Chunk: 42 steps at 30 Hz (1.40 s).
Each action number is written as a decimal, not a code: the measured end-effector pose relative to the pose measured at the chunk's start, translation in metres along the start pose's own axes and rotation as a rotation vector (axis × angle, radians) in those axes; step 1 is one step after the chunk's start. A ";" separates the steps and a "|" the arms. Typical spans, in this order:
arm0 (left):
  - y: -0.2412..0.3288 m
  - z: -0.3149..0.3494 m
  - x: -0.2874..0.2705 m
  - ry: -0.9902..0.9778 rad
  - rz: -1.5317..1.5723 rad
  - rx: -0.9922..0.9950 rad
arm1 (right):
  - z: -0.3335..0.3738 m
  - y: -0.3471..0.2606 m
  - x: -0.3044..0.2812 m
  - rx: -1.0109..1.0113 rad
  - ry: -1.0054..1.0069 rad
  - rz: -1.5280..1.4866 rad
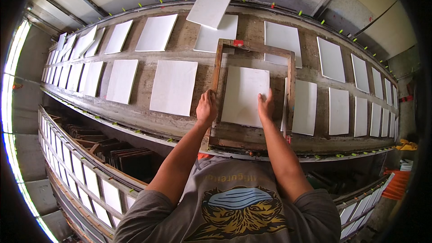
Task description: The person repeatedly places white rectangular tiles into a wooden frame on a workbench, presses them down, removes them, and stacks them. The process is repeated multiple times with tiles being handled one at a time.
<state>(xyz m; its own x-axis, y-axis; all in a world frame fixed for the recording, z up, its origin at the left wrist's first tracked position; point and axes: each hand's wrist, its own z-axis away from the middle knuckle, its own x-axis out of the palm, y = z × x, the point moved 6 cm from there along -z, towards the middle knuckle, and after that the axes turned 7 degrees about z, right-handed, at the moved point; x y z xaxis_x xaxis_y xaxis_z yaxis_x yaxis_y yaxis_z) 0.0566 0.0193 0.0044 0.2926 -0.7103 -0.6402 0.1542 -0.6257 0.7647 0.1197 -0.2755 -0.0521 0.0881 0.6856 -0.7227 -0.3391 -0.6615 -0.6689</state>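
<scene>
Head-worn fisheye view, facing down

The brown rectangular wooden frame looks worn and matt; the white rectangular paper sheets, smooth and matt; the long brown tabletop, rough, possibly wood; the grey T-shirt, matt cloth.

Wooden frame: partly behind right forearm | shirt: cut off below
</scene>
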 end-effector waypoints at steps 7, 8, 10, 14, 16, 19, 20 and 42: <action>-0.006 0.001 0.004 0.003 -0.007 -0.010 | 0.001 0.005 0.004 -0.134 0.136 0.132; -0.007 0.000 0.004 0.003 -0.006 -0.012 | 0.003 0.001 0.002 -0.149 0.151 0.168; -0.007 0.001 0.004 0.007 -0.007 -0.011 | 0.008 -0.006 -0.002 -0.149 0.176 0.298; 0.000 0.000 0.000 -0.034 0.007 -0.061 | 0.012 -0.006 0.000 -0.171 0.219 0.386; 0.001 0.001 -0.001 -0.007 -0.004 -0.032 | 0.013 -0.004 0.001 -0.148 0.210 0.387; -0.002 0.001 0.001 0.011 -0.014 -0.014 | 0.013 -0.003 0.002 -0.143 0.204 0.378; -0.003 0.000 0.001 0.013 -0.017 -0.013 | 0.013 -0.003 0.003 -0.146 0.204 0.374; 0.024 -0.005 -0.012 -0.054 -0.278 -0.011 | 0.024 -0.032 -0.019 -0.180 0.113 0.488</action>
<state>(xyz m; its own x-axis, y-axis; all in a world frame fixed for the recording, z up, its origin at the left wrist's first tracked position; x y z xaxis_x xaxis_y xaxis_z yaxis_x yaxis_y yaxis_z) 0.0618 0.0143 0.0312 0.1871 -0.5283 -0.8282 0.2318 -0.7955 0.5598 0.1060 -0.2599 -0.0129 0.0638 0.2551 -0.9648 -0.2009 -0.9437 -0.2628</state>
